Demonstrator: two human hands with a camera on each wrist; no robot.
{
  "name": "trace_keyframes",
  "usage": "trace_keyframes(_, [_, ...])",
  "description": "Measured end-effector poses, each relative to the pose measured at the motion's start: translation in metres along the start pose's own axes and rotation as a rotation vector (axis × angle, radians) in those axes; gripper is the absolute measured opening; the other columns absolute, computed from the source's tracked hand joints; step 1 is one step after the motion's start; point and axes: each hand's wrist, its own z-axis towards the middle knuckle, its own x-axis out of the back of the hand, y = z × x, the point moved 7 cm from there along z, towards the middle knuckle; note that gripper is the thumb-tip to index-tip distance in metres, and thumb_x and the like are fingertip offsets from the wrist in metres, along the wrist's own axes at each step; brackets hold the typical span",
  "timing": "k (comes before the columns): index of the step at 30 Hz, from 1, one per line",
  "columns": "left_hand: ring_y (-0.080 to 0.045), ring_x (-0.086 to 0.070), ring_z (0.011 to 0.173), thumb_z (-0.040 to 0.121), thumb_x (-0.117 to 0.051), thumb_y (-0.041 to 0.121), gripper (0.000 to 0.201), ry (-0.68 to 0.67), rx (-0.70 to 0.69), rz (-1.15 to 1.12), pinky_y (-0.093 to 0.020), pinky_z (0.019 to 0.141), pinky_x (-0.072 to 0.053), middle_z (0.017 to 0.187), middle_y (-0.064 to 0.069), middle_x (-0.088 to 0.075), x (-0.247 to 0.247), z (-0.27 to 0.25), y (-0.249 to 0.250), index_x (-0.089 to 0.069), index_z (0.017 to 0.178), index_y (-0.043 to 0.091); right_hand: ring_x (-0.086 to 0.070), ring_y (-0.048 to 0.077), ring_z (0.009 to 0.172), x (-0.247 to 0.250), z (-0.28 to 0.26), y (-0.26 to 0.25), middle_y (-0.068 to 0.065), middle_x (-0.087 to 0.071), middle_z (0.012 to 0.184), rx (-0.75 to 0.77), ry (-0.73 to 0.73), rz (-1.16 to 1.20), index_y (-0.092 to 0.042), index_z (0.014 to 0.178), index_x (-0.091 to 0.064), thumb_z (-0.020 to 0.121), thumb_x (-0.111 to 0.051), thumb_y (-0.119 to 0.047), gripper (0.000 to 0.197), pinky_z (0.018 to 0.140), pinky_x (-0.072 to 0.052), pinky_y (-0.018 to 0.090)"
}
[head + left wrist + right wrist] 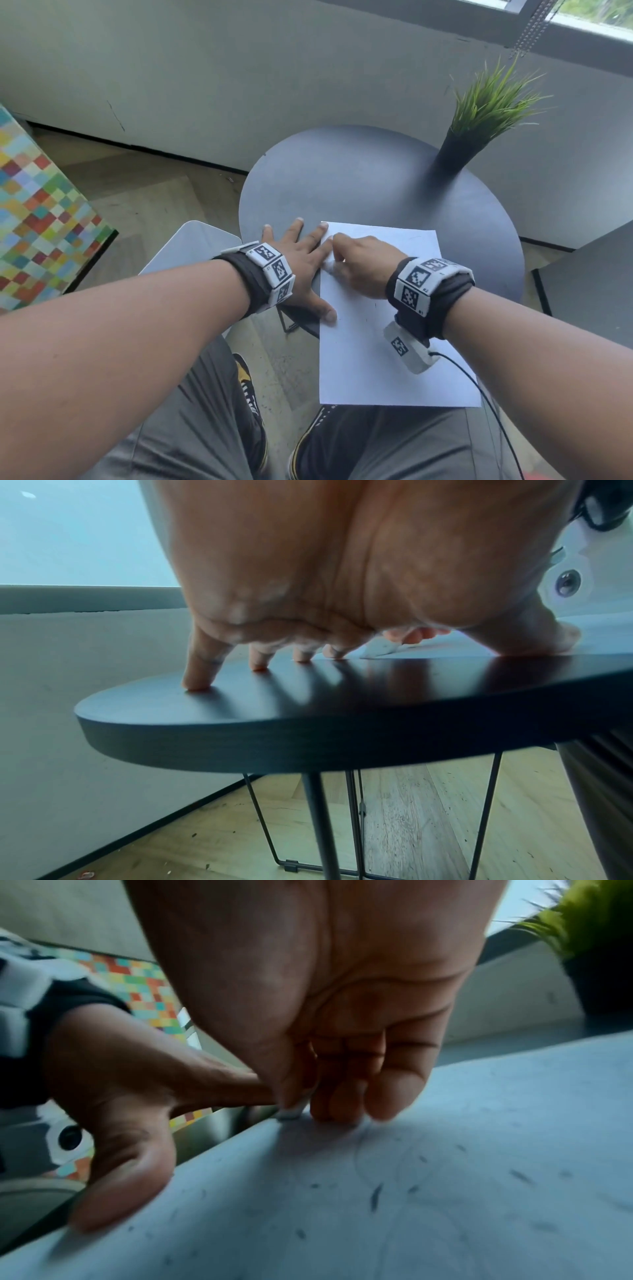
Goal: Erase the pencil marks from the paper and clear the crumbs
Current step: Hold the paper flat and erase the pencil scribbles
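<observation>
Midway: right hand [342, 1031] pinching eraser [291, 1113] on paper [394, 359], left hand [301, 260] flat; faint marks [363, 1153], crumbs [375, 1196] remaining.

Both bare forearms reach forward, each wrist wrapped in a black band with white marker blocks. The left hand [297, 255] lies flat, fingers spread and straight, thumb angled back. The right hand [363, 265] is curled, fingertips [342, 1110] bunched and pointing down, pinching something small.

one paper [394, 342], one table [359, 178], one plant [479, 116], two hands.
</observation>
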Motion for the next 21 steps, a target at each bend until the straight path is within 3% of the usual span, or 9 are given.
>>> trace_keyframes(4, [-0.032, 0.013, 0.15, 0.043, -0.045, 0.103, 0.138, 0.004, -0.003, 0.002, -0.073, 0.108, -0.011, 0.162, 0.011, 0.02, 0.001, 0.0, 0.0, 0.016, 0.15, 0.04, -0.055, 0.026, 0.085, -0.002, 0.009, 0.0, 0.002, -0.059, 0.091, -0.005, -0.014, 0.074, -0.02, 0.096, -0.047, 0.092, -0.053, -0.039, 0.02, 0.069, -0.041, 0.032])
trace_keyframes(9, [-0.032, 0.015, 0.15, 0.043, -0.041, 0.104, 0.143, -0.012, 0.008, 0.017, -0.074, 0.108, -0.01, 0.162, 0.01, 0.021, -0.001, 0.0, -0.001, 0.013, 0.154, 0.033, -0.058, 0.027, 0.088, 0.018, 0.018, 0.036, 0.005, -0.066, 0.098, -0.138, 0.099, 0.138, -0.022, 0.099, -0.056, 0.092, -0.057, -0.04, 0.02, 0.072, -0.044, 0.03])
trace_keyframes(11, [-0.032, 0.015, 0.15, 0.043, -0.044, 0.103, 0.142, -0.005, 0.005, 0.008, -0.074, 0.108, -0.01, 0.162, 0.011, 0.02, -0.001, 0.0, -0.001, 0.011, 0.154, 0.034, -0.058, 0.028, 0.088, 0.014, 0.012, 0.023, 0.005, -0.066, 0.096, -0.046, 0.077, 0.1, -0.02, 0.1, -0.057, 0.093, -0.054, -0.034, 0.016, 0.072, -0.044, 0.03])
trace_keyframes(14, [-0.033, 0.014, 0.15, 0.042, -0.048, 0.102, 0.142, -0.004, 0.001, -0.01, -0.075, 0.107, -0.01, 0.162, 0.012, 0.02, 0.0, 0.0, 0.0, 0.008, 0.155, 0.035, -0.054, 0.026, 0.081, -0.005, -0.001, -0.008, 0.0, -0.061, 0.088, 0.2, -0.065, 0.006, -0.02, 0.102, -0.057, 0.093, -0.051, -0.027, 0.013, 0.071, -0.042, 0.031])
trace_keyframes(15, [-0.033, 0.013, 0.15, 0.042, -0.048, 0.102, 0.142, -0.004, 0.003, -0.006, -0.075, 0.107, -0.01, 0.162, 0.011, 0.02, 0.0, 0.0, 0.0, 0.008, 0.155, 0.035, -0.053, 0.026, 0.081, -0.001, 0.002, -0.004, 0.0, -0.062, 0.089, 0.179, -0.058, -0.013, -0.02, 0.103, -0.057, 0.093, -0.051, -0.026, 0.013, 0.071, -0.043, 0.031])
trace_keyframes(18, [-0.033, 0.014, 0.15, 0.043, -0.046, 0.102, 0.143, -0.014, 0.012, 0.007, -0.075, 0.107, -0.01, 0.162, 0.011, 0.02, 0.0, 0.0, 0.0, 0.011, 0.154, 0.033, -0.057, 0.03, 0.087, 0.02, 0.017, 0.029, 0.008, -0.064, 0.096, -0.079, 0.064, 0.026, -0.016, 0.1, -0.054, 0.094, -0.05, -0.034, 0.019, 0.071, -0.045, 0.033])
trace_keyframes(19, [-0.033, 0.014, 0.15, 0.044, -0.046, 0.102, 0.143, -0.015, 0.012, 0.008, -0.075, 0.107, -0.01, 0.162, 0.01, 0.02, 0.0, 0.0, 0.0, 0.012, 0.154, 0.033, -0.057, 0.031, 0.087, 0.02, 0.016, 0.028, 0.01, -0.063, 0.096, -0.093, 0.081, 0.013, -0.015, 0.1, -0.053, 0.095, -0.049, -0.034, 0.02, 0.07, -0.045, 0.033])
trace_keyframes(21, [-0.033, 0.014, 0.15, 0.043, -0.048, 0.102, 0.142, -0.016, 0.009, 0.001, -0.075, 0.108, -0.01, 0.162, 0.011, 0.02, 0.001, 0.0, 0.0, 0.011, 0.154, 0.035, -0.056, 0.033, 0.086, 0.008, 0.008, 0.004, 0.013, -0.063, 0.098, 0.036, 0.028, -0.044, -0.013, 0.108, -0.05, 0.095, -0.046, -0.028, 0.02, 0.07, -0.045, 0.035])
